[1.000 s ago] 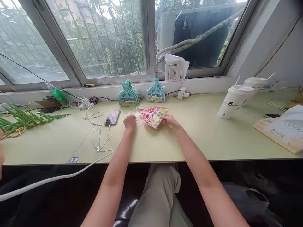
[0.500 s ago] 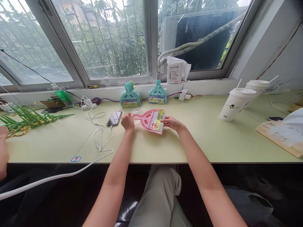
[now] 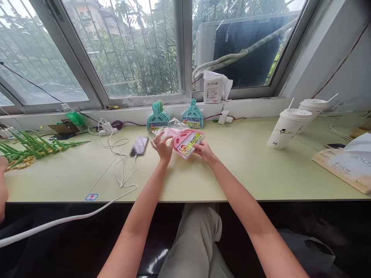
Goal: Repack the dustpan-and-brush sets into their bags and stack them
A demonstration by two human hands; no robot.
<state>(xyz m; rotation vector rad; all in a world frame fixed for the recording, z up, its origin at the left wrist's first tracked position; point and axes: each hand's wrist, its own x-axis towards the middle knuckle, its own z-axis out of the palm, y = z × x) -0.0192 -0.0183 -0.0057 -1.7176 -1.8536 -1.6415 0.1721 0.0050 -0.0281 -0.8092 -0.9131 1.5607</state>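
Observation:
A pink dustpan-and-brush set is held just over the table, tilted, with a yellow-green printed label across its white bristles. My right hand grips its lower right edge, thumb on the label side and fingers underneath. At the handle end, my left hand has thumb and forefinger pinched together, apparently on the clear plastic bag; its other fingers are spread. The bag bunches up behind and over the pink handle, which is mostly hidden. Behind stand a row of teal dustpan sets and another teal dustpan set.
Left of my hands lies a phone on a white charging cable. Green spiky plastic pieces and another person's hand are at far left. Lidded white cups and a tissue pack stand right.
My left hand has opened from a fist into a pinch and moved right along the handle. The pink set has turned and come slightly left with my right hand; the plastic bag now bunches up.

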